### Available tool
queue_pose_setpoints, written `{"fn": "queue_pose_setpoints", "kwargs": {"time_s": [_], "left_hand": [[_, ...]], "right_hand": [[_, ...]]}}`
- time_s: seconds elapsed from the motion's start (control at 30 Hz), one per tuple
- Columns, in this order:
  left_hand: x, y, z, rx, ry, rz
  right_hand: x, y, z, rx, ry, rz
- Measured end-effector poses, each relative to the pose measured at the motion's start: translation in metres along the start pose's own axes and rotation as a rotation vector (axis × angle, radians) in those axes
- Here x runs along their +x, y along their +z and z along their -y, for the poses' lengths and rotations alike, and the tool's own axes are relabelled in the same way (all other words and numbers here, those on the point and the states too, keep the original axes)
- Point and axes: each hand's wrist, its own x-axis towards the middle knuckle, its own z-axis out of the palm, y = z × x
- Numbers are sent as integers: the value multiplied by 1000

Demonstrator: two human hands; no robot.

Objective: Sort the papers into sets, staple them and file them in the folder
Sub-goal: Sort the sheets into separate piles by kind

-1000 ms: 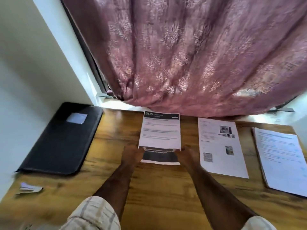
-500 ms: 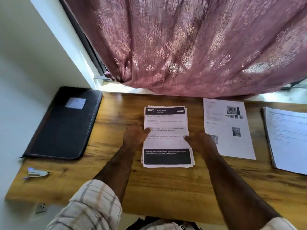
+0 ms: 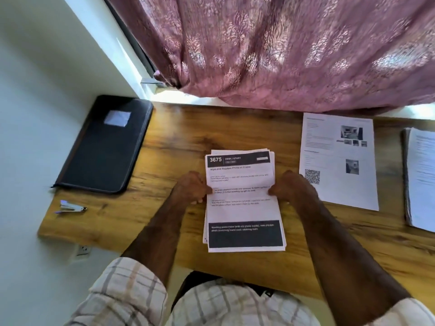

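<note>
both forearms reach forward over the wooden table (image 3: 179, 142). the left hand (image 3: 191, 188) and right hand (image 3: 290, 187) each pinch a side edge of the paper stack (image 3: 243, 208), fingers curled round it, at the table's middle. black folder (image 3: 106, 147) and stapler (image 3: 70, 207) lie left; a printed sheet (image 3: 339, 161) and another paper pile (image 3: 421, 177) right. a pink curtain (image 3: 282, 50) hangs behind.

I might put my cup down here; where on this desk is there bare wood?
Bare wood lies between the black folder and the held paper stack, and along the near edge right of the stapler. The right side is crowded: the photo sheet and another pile lie close together.
</note>
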Motion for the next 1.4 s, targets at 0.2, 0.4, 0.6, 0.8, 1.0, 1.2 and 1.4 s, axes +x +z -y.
{"fn": "queue_pose_setpoints", "kwargs": {"time_s": [0.2, 0.4, 0.6, 0.8, 1.0, 1.2, 1.4], "left_hand": [[13, 4, -8, 32, 214, -357], [27, 24, -21, 325, 472, -615], [19, 57, -23, 58, 761, -229], [20, 54, -36, -262, 562, -99], [36, 33, -28, 56, 635, -243], [44, 29, -20, 236, 750, -390], [45, 25, -17, 193, 749, -248]], "right_hand": [[5, -1, 17, 36, -165, -227], [21, 15, 24, 82, -137, -352], [19, 30, 17, 208, -127, -463], [6, 40, 7, 317, -315, -426], [-10, 37, 0, 573, -335, -160], [-6, 27, -1, 696, -302, -84], [7, 17, 15, 842, -213, -245]]}}
